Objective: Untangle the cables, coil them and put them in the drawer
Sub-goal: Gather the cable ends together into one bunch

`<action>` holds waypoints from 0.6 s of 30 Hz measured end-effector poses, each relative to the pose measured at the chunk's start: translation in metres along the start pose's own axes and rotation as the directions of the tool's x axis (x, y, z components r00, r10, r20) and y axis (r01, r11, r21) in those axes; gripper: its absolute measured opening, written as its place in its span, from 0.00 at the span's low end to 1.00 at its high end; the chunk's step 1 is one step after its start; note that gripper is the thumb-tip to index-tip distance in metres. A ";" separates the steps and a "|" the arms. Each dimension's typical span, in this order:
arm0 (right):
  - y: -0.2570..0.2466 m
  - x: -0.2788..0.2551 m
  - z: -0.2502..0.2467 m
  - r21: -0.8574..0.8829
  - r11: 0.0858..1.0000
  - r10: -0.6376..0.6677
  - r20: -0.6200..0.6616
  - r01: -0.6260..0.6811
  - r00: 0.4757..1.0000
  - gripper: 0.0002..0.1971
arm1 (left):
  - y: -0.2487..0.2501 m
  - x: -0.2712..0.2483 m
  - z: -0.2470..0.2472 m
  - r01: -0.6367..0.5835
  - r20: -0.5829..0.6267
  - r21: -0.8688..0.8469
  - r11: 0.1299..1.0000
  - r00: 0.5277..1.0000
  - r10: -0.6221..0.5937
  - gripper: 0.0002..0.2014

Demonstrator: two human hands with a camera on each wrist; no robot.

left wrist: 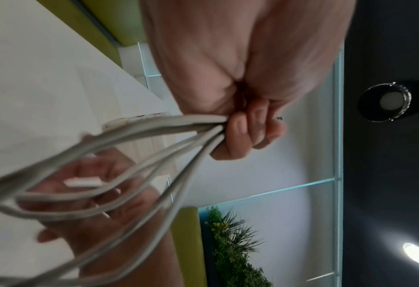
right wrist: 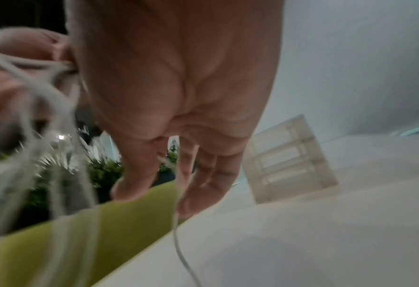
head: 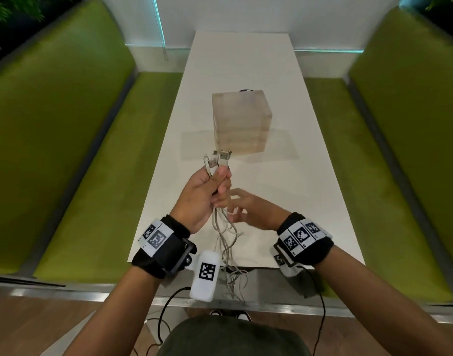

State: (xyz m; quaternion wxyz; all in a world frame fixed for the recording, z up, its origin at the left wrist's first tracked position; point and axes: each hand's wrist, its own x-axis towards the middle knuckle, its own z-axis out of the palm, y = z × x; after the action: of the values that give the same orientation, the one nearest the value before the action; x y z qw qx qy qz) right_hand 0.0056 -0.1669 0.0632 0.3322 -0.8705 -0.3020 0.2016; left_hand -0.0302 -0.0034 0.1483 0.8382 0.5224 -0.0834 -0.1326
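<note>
Several grey-white cables [head: 221,222] are bunched in our left hand [head: 201,194], whose fingers [left wrist: 240,134] curl tightly round them; the plugs [head: 216,160] stand up just above the fist, and the free lengths hang below it, past the near edge of the table [head: 284,201]. Our right hand [head: 251,209] lies just beside the left, slightly lower, fingers loosely spread and straight; a thin cable runs down between its fingers [right wrist: 210,178], and a white plug [left wrist: 83,182] shows against its palm in the left wrist view, though we cannot tell whether anything is pinched. Beyond both hands, well apart from them, the translucent drawer box [head: 242,122] stands on the table, its drawers shut. Green benches [head: 66,150] flank the table on either side of the hands
</note>
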 end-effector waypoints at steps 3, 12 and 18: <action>0.027 -0.012 -0.017 -0.093 0.977 0.183 -0.082 -0.191 0.980 0.09 | 0.009 -0.004 -0.009 -0.015 -0.022 0.005 1.000 1.000 0.015 0.09; 0.005 -0.051 0.012 0.160 0.930 0.261 0.342 -0.330 0.903 0.06 | 0.012 -0.001 -0.016 -0.036 -0.100 0.011 0.999 0.994 0.037 0.12; -0.002 -0.056 0.050 0.285 0.870 0.255 0.438 -0.402 0.862 0.07 | -0.003 -0.004 -0.009 0.043 -0.067 0.119 0.992 0.997 -0.035 0.11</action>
State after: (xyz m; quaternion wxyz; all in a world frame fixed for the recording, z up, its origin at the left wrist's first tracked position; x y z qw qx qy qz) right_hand -0.0642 -0.1795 0.0380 0.3822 -0.7749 -0.1628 0.4763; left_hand -0.0315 0.0041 0.1418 0.8047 0.5774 -0.0540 -0.1267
